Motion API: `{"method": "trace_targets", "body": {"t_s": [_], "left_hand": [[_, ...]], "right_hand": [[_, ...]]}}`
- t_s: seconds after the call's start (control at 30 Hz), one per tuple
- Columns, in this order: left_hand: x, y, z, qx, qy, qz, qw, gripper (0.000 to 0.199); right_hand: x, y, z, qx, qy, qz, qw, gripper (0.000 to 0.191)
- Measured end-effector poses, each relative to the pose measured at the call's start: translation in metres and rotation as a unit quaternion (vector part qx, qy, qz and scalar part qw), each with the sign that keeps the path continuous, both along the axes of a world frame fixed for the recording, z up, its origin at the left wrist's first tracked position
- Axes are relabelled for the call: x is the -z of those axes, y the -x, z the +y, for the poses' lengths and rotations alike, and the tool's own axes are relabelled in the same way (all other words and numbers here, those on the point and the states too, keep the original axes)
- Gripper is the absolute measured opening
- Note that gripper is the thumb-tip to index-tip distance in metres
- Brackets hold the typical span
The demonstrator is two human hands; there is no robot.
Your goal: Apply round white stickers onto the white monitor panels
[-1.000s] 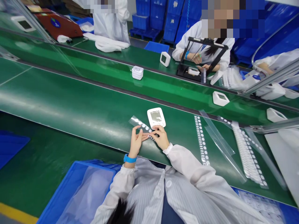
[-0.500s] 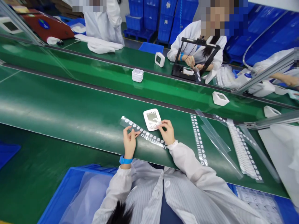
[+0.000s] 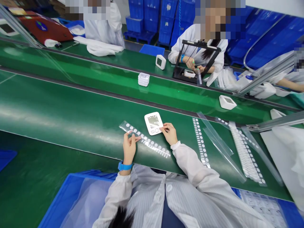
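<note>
My left hand (image 3: 129,147) pinches a clear plastic strip (image 3: 147,141) that carries rows of white round and oblong stickers. The strip slants down to the right over the green work surface. Just beyond it lies a white display unit (image 3: 154,123) with a grey screen and two outlined button shapes below. My right hand (image 3: 170,133) has thumb and fingers closed at the lower right edge of this unit. The fingers hide that corner, and whether a small sticker is between them cannot be made out.
On the right lie another sticker strip (image 3: 201,142), clear empty strips (image 3: 219,144) and a pile of sticker strips (image 3: 247,152). Beyond the dark rail, a conveyor belt (image 3: 104,80) carries stacked white parts (image 3: 143,79) and a white device (image 3: 227,102). A co-worker (image 3: 199,44) sits opposite.
My right fingers have shifted from the unit's button area to its lower right edge. The strip in my left hand has moved slightly down. The stacked parts have travelled right on the belt.
</note>
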State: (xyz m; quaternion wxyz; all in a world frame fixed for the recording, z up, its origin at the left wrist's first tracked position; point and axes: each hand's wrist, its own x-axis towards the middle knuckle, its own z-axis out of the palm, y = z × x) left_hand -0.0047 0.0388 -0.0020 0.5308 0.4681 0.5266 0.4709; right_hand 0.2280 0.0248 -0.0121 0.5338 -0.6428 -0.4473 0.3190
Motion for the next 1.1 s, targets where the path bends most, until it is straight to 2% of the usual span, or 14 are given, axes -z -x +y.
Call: {"method": "trace_targets", "body": {"t_s": [0.3,0.57,1.1], "left_hand": [[0.002,0.001,0.0,0.0,0.001,0.008,1.0,0.051],[0.004,0.001,0.0,0.001,-0.002,0.019,1.0,0.05],[0.001,0.0,0.002,-0.002,-0.003,0.019,1.0,0.052]], "right_hand": [[-0.002,0.002,0.0,0.006,0.002,0.01,1.0,0.026],[0.005,-0.002,0.004,0.0,0.027,0.076,0.997,0.033],[0.005,-0.003,-0.002,-0.006,0.005,0.091,0.996,0.029]]}}
